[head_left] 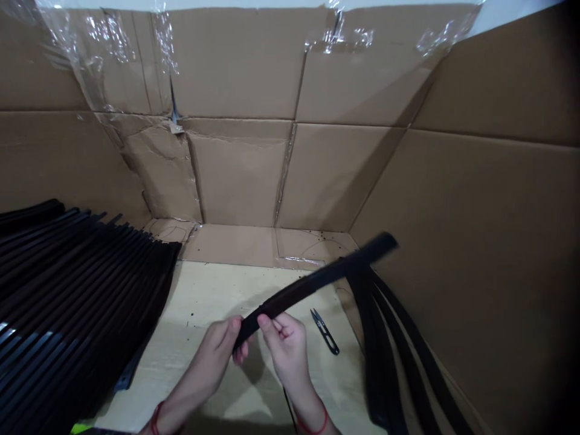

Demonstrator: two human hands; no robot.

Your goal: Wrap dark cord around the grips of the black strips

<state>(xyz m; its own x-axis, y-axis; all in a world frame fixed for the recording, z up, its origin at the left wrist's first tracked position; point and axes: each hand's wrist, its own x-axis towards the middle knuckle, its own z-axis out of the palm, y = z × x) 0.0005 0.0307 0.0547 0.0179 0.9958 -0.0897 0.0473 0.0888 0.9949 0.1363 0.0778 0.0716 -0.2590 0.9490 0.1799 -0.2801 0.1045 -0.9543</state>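
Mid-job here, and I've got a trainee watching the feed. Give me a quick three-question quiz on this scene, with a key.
1. What small tool lies on the pale board to the right of the right hand?
2. True or false: the left hand and the right hand both hold the black strip.
3. Which hand wears a red cord at the wrist: left, right or both?

Key: 1. Thread snips. 2. True. 3. Both.
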